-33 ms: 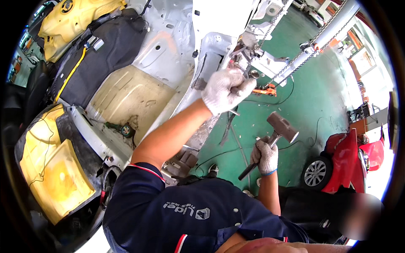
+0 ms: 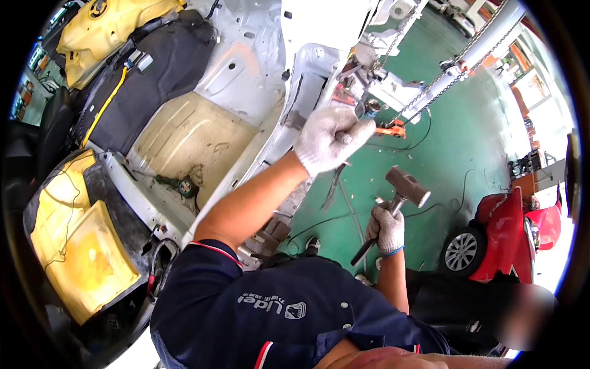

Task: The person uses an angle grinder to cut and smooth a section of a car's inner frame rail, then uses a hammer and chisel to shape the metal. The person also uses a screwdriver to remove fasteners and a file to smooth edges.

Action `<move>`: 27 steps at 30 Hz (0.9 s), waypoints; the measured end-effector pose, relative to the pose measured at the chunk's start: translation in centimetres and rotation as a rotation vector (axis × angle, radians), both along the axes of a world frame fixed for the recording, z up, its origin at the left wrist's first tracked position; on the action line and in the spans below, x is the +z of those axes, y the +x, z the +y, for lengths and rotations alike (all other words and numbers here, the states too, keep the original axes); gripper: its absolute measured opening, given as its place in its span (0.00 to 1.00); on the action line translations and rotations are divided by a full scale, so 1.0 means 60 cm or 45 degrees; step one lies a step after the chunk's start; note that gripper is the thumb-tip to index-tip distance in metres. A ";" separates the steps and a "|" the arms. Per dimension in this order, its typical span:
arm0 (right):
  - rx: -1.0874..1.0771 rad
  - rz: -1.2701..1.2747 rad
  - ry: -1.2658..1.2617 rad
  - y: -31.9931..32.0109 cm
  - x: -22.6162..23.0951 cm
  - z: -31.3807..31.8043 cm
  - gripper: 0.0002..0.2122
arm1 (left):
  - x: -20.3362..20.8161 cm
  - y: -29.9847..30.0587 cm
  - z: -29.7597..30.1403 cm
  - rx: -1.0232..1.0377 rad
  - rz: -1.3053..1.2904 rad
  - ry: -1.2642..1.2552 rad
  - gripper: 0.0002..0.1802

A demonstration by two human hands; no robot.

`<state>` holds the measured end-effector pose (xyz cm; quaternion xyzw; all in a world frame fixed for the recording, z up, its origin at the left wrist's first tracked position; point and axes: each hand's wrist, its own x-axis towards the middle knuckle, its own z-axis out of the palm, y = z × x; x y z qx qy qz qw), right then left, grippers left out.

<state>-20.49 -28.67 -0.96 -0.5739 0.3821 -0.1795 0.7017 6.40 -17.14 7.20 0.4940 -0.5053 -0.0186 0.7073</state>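
My left hand point(image 2: 332, 140), in a white knit glove, is closed in a fist beside the edge of the bare white car body point(image 2: 270, 161). A short thin tip shows just below this fist; what the fingers hold is otherwise hidden. Lower and to the right, my right hand point(image 2: 387, 229), also gloved, grips a sledgehammer point(image 2: 408, 186) by its handle. Its blocky metal head points up, apart from the car body, and the dark handle end sticks out below the hand.
A chain point(image 2: 424, 101) runs to a pale post, with an orange clamp point(image 2: 391, 129) beneath. A cable crosses the green floor point(image 2: 442, 157). Behind my right arm is another person in black point(image 2: 452, 295). A red car part with a wheel point(image 2: 462, 252) stands at right; yellow foam point(image 2: 92, 252) lies left.
The view has shifted slightly. The hammer head has tipped a little to the left, and my left fist has turned slightly. Both hands keep their hold.
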 end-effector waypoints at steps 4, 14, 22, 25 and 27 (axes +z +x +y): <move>0.124 0.505 -0.010 -0.065 -0.139 -0.022 0.09 | -0.083 -0.117 0.073 -0.102 0.614 0.096 0.26; 0.864 1.116 0.060 -0.157 -0.353 -0.007 0.18 | -0.083 -0.078 0.342 0.562 1.049 -0.123 0.32; 1.397 0.881 -0.433 -0.065 -0.440 -0.029 0.23 | -0.161 0.067 0.369 1.478 0.261 1.774 0.25; 1.282 0.767 -0.096 -0.004 -0.438 -0.038 0.17 | -0.228 0.024 0.348 1.389 -0.153 2.112 0.24; 1.091 0.661 0.128 0.046 -0.443 -0.036 0.11 | -0.313 0.039 0.405 1.319 0.341 1.592 0.24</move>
